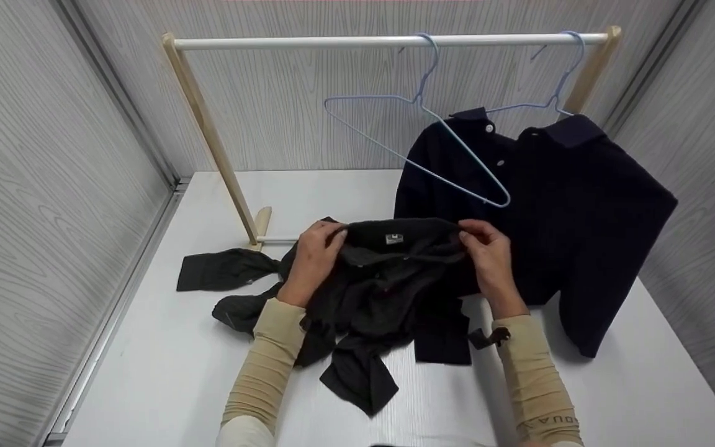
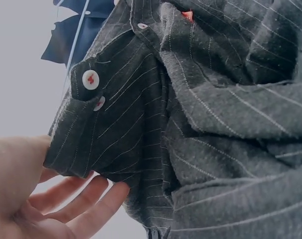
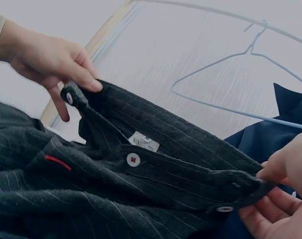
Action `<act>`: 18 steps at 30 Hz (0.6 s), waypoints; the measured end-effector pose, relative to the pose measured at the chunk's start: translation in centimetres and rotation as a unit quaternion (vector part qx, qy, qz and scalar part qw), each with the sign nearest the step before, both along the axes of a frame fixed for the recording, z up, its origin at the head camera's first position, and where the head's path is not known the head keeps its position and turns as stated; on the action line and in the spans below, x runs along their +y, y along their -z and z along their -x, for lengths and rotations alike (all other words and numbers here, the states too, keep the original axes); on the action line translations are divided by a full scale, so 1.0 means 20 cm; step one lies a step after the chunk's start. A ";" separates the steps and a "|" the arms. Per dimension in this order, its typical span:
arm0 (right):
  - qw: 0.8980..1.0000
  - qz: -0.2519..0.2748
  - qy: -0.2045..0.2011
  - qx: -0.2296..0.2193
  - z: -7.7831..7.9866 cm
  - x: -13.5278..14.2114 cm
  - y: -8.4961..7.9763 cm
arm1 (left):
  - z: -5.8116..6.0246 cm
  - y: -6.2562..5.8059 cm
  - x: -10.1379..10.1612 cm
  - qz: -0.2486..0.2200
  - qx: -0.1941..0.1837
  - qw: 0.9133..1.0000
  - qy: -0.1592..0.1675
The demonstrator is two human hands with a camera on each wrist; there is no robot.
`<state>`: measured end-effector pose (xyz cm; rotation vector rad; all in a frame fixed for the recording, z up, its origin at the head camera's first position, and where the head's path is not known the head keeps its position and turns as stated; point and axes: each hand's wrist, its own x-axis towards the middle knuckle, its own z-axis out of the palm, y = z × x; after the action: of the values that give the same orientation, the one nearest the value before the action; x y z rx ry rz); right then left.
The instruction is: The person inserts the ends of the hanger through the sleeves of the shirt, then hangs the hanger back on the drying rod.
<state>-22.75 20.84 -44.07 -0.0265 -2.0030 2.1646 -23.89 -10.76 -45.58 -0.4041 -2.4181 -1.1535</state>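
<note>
A dark pinstriped button-up shirt [image 1: 370, 298] is held up by its collar, the rest of it bunched on the table. My left hand [image 1: 315, 257] pinches one end of the collar, and my right hand [image 1: 488, 254] pinches the other. The collar is stretched between them, with a pale label [image 3: 144, 141] inside the neckline. White buttons with red thread show along the collar and placket, such as one button [image 2: 90, 79] near my left fingers. Sleeves and hem spread loosely over the table; parts of the shirt are hidden under my forearms.
A white rail [image 1: 301, 43] on wooden posts stands behind the shirt. A bare blue wire hanger [image 1: 370, 97] hangs from it above my hands. To the right, a navy shirt [image 1: 581, 205] hangs on another hanger [image 1: 559, 87]. Beneath is the white table [image 1: 146, 372].
</note>
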 end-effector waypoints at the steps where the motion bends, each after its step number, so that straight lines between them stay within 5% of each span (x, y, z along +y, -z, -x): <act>1: 1.000 -0.009 -0.009 -0.002 0.00 0.00 -0.01 | 0.00 0.00 -0.01 0.003 0.003 1.000 0.001; 11: 0.996 -0.020 -0.087 0.010 0.00 0.09 -0.01 | -0.01 -0.02 -0.01 -0.006 -0.017 1.000 0.007; 18: 0.998 0.029 -0.055 0.018 -0.02 0.18 -0.09 | -0.01 -0.01 -0.02 -0.003 -0.015 1.000 0.005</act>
<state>-22.38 24.45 -42.25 0.1164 -1.9662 2.2717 -23.77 -11.12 -45.40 -0.4011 -2.4400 -1.1800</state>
